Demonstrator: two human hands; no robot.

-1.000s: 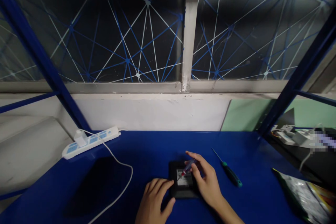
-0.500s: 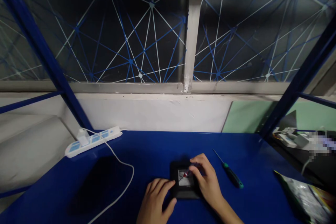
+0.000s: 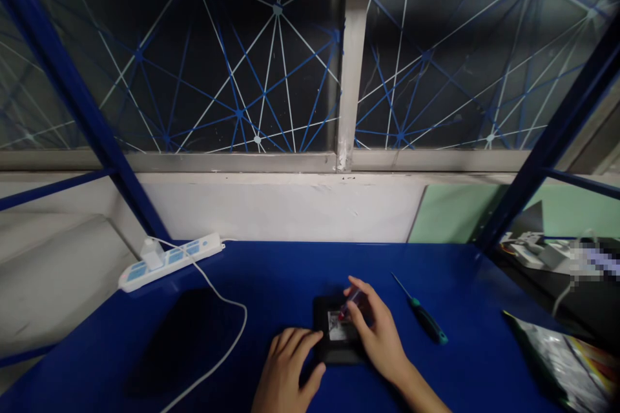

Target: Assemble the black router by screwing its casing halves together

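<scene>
A black box-like device [image 3: 334, 355] with a light rectangular panel [image 3: 338, 329] on top lies on the blue table. My left hand [image 3: 290, 364] rests at its left side, fingers stretched out and thumb apart, the index fingertip touching the edge. Between thumb and fingers, my right hand [image 3: 380, 329] pinches a small tool with a clear purplish handle [image 3: 355, 297] and a red part near its lower end. That end points down at the panel; its tip is too small to make out. A screwdriver [image 3: 426, 317] with a dark and teal handle lies right of my right hand.
A white power strip [image 3: 174, 261] with a plug and a white cable [image 3: 235, 335] lies at the left. On the right are a shiny plastic packet [image 3: 557, 355] and a dark surface with white items. Blue frame posts [image 3: 518, 187] stand at both sides before a window.
My right hand has shifted its fingers on the small tool, and more of the purplish handle shows. My left hand and the black device have hardly moved.
</scene>
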